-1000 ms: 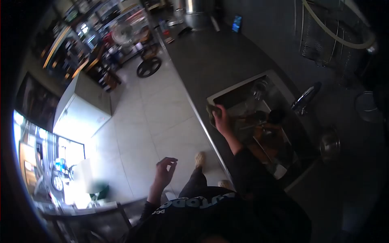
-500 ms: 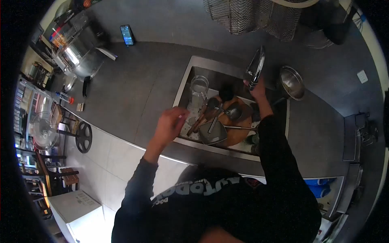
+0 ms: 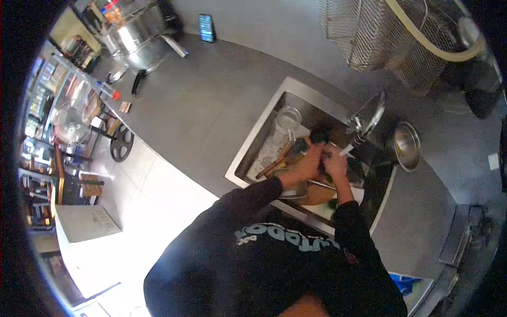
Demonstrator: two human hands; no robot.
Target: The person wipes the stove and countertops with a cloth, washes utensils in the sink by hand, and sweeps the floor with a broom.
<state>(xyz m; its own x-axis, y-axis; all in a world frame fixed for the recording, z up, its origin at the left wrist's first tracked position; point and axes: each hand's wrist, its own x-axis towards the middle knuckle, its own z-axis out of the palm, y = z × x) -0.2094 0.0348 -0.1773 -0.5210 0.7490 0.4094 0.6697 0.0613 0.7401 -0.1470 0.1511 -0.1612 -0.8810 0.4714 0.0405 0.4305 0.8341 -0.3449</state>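
Note:
Both hands are close together over the sink (image 3: 253, 150), below the curved faucet (image 3: 378, 112), where a white streak that looks like water comes down. My left hand (image 3: 310, 162) has its fingers bent against my right hand (image 3: 336, 162), whose fingers are also curled. Whatever lies between them is hidden. Beneath them are a round wooden board (image 3: 318, 194), a dark square dish (image 3: 296, 191) partly covered by my left forearm, and several utensils with long handles (image 3: 274, 165). A clear jug (image 3: 288, 120) stands in the sink's far left part.
A metal bowl (image 3: 407, 147) sits right of the faucet. Wire mesh baskets (image 3: 364, 39) hang above at the back. A phone (image 3: 206, 28) leans against the wall, and a large metal pot (image 3: 138, 45) stands on the counter (image 3: 206, 105) at the left.
My right hand has left the faucet and come down into the sink. My left hand has moved right to meet it. A white stream now shows below the spout. The view has shifted and tilted.

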